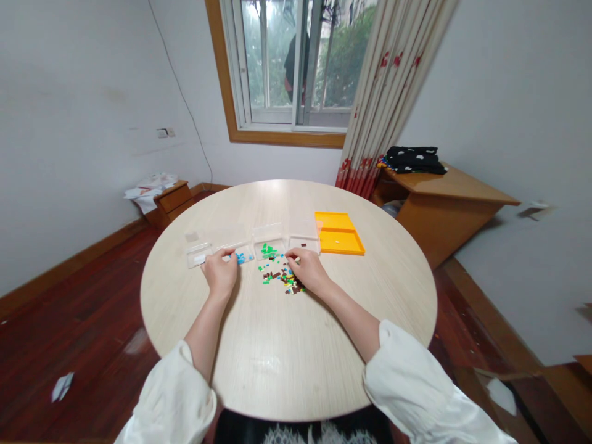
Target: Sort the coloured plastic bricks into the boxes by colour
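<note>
My left hand (220,272) is at the clear box with blue bricks (242,258), its thumb and forefinger brought together at the box's left part. Whatever may be in that pinch is too small to make out. Over the right side of a loose pile of small bricks (292,282), brown, green, blue and yellow, my right hand (307,269) has its fingertips closed; I cannot tell what they hold. Green bricks (268,250) lie in the open clear box between my hands. Behind my right hand, another clear box (312,244) holds a brown brick (304,245).
A yellow open case (341,250) lies right of the clear boxes on the round table (277,351). At the far left is a small clear box (198,256) with white pieces. A wooden desk (444,185) with black cloth stands beyond the table's right edge.
</note>
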A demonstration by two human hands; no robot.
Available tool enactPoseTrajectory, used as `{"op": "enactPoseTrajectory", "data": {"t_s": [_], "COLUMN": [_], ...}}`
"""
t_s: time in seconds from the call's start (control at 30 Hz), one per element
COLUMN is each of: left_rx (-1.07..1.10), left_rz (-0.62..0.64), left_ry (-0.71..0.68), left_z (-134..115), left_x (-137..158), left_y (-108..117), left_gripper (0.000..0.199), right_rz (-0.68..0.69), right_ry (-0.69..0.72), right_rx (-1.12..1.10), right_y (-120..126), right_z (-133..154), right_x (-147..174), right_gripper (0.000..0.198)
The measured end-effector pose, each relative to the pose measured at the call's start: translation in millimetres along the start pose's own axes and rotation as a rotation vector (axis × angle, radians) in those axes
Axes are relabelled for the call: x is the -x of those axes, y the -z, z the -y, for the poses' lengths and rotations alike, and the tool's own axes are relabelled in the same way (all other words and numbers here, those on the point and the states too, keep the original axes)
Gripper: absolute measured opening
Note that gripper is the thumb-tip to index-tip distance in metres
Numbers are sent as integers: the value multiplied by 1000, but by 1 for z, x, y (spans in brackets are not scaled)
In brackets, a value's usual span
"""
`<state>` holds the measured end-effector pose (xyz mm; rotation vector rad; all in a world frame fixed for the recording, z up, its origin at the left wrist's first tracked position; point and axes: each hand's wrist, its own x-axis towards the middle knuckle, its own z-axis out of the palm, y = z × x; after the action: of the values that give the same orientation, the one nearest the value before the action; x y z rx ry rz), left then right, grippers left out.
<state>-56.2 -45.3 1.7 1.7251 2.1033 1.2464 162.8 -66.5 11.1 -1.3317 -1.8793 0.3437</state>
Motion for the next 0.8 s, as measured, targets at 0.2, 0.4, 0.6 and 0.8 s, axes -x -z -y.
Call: {"op": "enactPoseTrajectory", "data": {"t_s": [0.2, 0.4, 0.6, 0.8], "left_rx": [147, 306, 341, 340], "left_rz": [-47, 138, 236, 279], "left_ry": [-156, -492, -565, -590], "left_z": [-12, -27, -32, -35], "left_x": [7, 24, 30, 32], "left_y": [-1, -5, -8, -7], "left_gripper": [18, 13, 11, 9], "right_rz": [-61, -49, 4, 53], "right_ry": [-67, -193, -254, -266], "right_rx": [-152, -473, -642, -713], "right_y": [-3, -12, -17, -20], "right_z": [1, 4, 11, 14], "right_x": [-1, -1, 2, 3], "right_gripper": [12, 7, 10, 11]}}
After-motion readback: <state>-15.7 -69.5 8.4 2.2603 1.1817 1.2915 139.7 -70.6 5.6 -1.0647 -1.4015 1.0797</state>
